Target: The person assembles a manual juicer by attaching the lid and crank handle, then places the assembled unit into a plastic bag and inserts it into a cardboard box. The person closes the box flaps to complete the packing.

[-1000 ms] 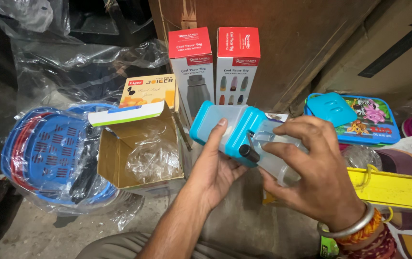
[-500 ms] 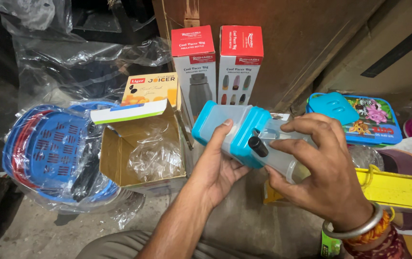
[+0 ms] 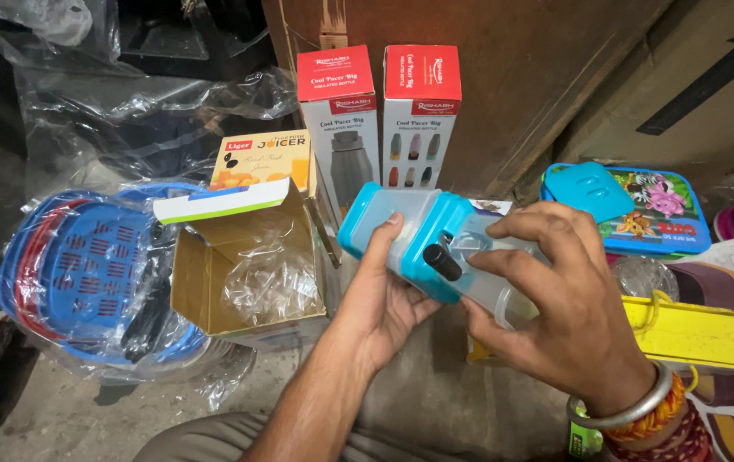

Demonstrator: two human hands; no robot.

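Both my hands hold a plastic hand juicer (image 3: 422,229), a clear body with light-blue ends and a black handle knob, lying on its side in mid-air. My left hand (image 3: 381,295) cups it from below, thumb up along its clear side. My right hand (image 3: 568,304) grips its right end from above, fingers curled over the clear part near the knob. An open cardboard box (image 3: 243,265) with crumpled clear plastic inside stands just to the left, its printed flap raised.
Stacked blue and red plastic baskets (image 3: 85,278) in a clear bag lie at the left. Two tall red-and-white bottle boxes (image 3: 380,120) stand behind against a brown carton. A blue cartoon lunch box (image 3: 640,210) and a yellow tray (image 3: 696,334) sit at the right.
Both hands have turned the juicer slightly and lowered it a little; the right hand's fingers have shifted further over its clear end.
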